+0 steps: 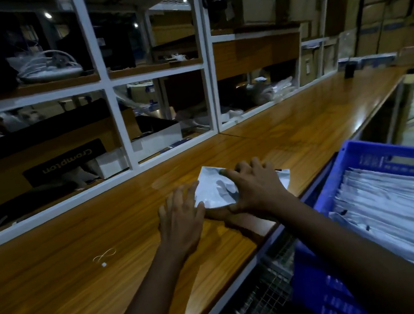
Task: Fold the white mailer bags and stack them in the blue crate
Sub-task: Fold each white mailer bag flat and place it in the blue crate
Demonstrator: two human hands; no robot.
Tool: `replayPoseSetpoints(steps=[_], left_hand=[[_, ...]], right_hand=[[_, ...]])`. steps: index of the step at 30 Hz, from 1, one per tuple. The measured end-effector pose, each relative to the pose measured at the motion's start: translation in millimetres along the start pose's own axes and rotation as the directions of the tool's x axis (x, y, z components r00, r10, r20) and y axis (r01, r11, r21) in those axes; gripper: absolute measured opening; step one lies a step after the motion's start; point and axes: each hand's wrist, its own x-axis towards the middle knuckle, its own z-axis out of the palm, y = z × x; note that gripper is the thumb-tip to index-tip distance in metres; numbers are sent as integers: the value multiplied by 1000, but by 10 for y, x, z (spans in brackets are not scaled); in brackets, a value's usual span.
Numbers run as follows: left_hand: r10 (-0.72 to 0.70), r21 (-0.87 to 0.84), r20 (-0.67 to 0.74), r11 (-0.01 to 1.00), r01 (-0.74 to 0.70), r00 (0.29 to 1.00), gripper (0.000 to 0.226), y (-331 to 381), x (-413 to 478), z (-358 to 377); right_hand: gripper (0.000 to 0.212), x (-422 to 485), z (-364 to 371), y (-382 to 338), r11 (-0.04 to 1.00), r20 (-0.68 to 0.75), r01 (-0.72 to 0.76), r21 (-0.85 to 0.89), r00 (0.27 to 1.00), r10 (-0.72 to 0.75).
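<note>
From the head camera we see a white mailer bag (213,191) lying crumpled on the wooden counter (81,295), near its right edge and just left of the blue crate (360,154). Our left hand (180,217) lies flat on the bag's left edge, fingers straight and slightly spread. Our right hand (257,188) presses on the bag's right part, fingers splayed wide. Inside the crate, folded white mailer bags (403,208) lie in a row of overlapping layers. A small loop of string with a tag (104,256) lies on the counter to the left. Beyond the counter stands white shelving (117,123) holding a Crompton box (63,161).
</note>
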Motion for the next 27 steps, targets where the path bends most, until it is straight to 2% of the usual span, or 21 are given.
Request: replayPoseSetpoints(steps=[7, 13, 16, 21, 25, 27], left_hand=[[126, -66, 2, 990, -125, 992, 56, 664, 131, 279], [153, 39, 195, 986, -164, 969, 59, 1177, 245, 655], [152, 101, 293, 977, -189, 944, 59, 1360, 322, 801], [118, 142, 397, 972, -188, 910, 54, 1523, 457, 906], [99, 118, 422, 980, -163, 901, 52, 1516, 471, 944], [97, 119, 413, 980, -159, 906, 52, 1496, 471, 953]], right_hand=[[94, -595, -192, 738, 960, -70, -266, -89, 963, 260], [100, -1369, -263, 1333, 858, -31, -502, -111, 864, 502], [103, -1735, -281, 1504, 810, 36, -579, -91, 811, 583], [107, -2216, -243, 1560, 829, 143, -536, -159, 818, 557], [111, -2410, -39, 1472, 889, 276, -378, -257, 853, 442], [107, -2444, 113, 1433, 909, 277, -290, -300, 885, 374]])
